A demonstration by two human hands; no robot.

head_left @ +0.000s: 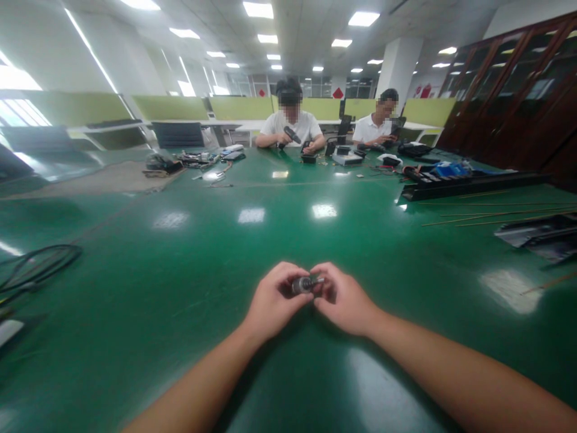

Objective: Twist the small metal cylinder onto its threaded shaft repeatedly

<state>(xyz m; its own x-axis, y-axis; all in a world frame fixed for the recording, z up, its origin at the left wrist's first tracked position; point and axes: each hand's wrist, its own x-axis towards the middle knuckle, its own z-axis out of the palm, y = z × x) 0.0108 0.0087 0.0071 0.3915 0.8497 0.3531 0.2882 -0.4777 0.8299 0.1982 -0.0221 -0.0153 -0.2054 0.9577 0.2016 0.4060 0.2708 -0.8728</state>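
Low over the green tabletop, my left hand (273, 304) is closed around a small dark grey cylindrical part (301, 285) with a ribbed section and a thin metal shaft. The part lies roughly level, its shaft pointing right. My right hand (350, 305) curls its fingers and thumb round the shaft end. Both hands nearly meet at the part. My left fingers cover its rear end, and the right fingertips partly hide the shaft's tip, so its exact kind is unclear.
Across the glossy green table (216, 240) sit two people in white shirts, one holding a power drill (292, 135). Black cables (42, 264) lie at left. A long black channel (473, 182), thin rods (487, 215) and metal pieces (538, 234) occupy the right side.
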